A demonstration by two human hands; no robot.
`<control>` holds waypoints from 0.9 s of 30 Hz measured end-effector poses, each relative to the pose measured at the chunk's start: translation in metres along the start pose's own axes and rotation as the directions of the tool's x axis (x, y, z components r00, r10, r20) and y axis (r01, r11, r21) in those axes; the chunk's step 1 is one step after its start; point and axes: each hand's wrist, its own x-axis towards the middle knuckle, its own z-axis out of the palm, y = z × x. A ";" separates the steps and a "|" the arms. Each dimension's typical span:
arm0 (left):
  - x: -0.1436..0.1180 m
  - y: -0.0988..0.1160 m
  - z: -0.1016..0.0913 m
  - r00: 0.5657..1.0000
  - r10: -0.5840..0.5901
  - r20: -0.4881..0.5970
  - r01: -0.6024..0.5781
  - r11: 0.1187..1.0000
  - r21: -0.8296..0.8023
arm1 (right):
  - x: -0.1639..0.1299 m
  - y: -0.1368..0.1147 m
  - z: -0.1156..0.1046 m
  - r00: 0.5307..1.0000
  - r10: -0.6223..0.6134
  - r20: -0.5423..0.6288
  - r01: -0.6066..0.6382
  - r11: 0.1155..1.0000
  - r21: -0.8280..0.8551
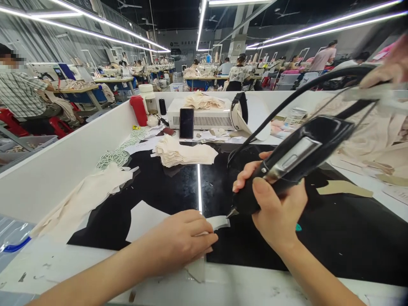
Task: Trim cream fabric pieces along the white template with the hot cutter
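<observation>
My right hand is wrapped round a black corded hand tool with a silver plate on its side and a pointed metal tip. The tip is at the right end of a small white strip; whether it touches cannot be made out. My left hand has its fingers bent and pressed together on the strip, hiding the strip's left part. Left of that hand lies a flat white sheet on the black work surface. A clear piece shows below my left fingers.
A stack of cream fabric pieces lies behind my hands, before a phone and a white vented box. More cream fabric is at left. The tool's black cable arches to the right, near another person's blurred hand.
</observation>
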 end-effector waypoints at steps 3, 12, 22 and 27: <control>0.013 -0.007 0.012 1.000 0.010 -0.003 -0.010 0.996 0.088 | -0.001 0.005 0.000 1.000 -0.012 0.014 0.013 0.999 -0.029; 0.023 -0.020 0.036 0.999 0.030 0.013 -0.032 0.984 0.174 | -0.006 0.011 -0.004 1.000 -0.012 0.026 0.013 0.999 -0.051; 0.016 -0.017 0.035 0.997 -0.072 0.035 0.066 0.986 0.155 | -0.005 0.008 -0.003 1.000 -0.014 0.027 0.016 0.997 -0.069; 0.016 -0.017 0.036 0.997 -0.072 0.012 0.070 0.989 0.127 | -0.004 0.007 -0.003 1.000 0.008 -0.018 -0.009 0.997 -0.080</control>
